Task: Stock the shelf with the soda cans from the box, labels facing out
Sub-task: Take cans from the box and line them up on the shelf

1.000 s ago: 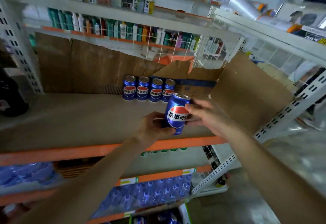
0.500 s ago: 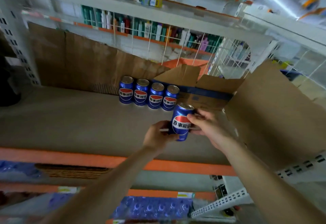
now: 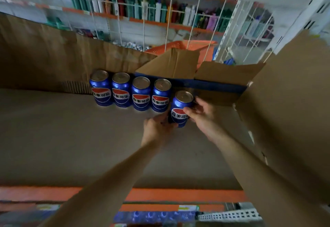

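A blue soda can [image 3: 180,107] with a red, white and blue label facing me is held upright between both hands, just right of and slightly in front of a row of several matching cans [image 3: 131,90] at the back of the shelf [image 3: 53,137]. My left hand [image 3: 158,128] grips its lower left side. My right hand [image 3: 201,114] wraps its right side. An open cardboard box [image 3: 223,82] with a blue band stands behind the can, flaps raised. Whether the can's base touches the shelf is hidden by my fingers.
A tall cardboard sheet [image 3: 44,56] lines the shelf's back, and a large flap [image 3: 289,105] rises on the right. The shelf's orange front edge [image 3: 160,193] runs below my arms. A wire grid [image 3: 171,17] and bottles sit beyond. Bare shelf surface lies left.
Both hands have carried the can forward and deeper onto the shelf, from above its front edge to beside the row's right end. My head has moved closer.
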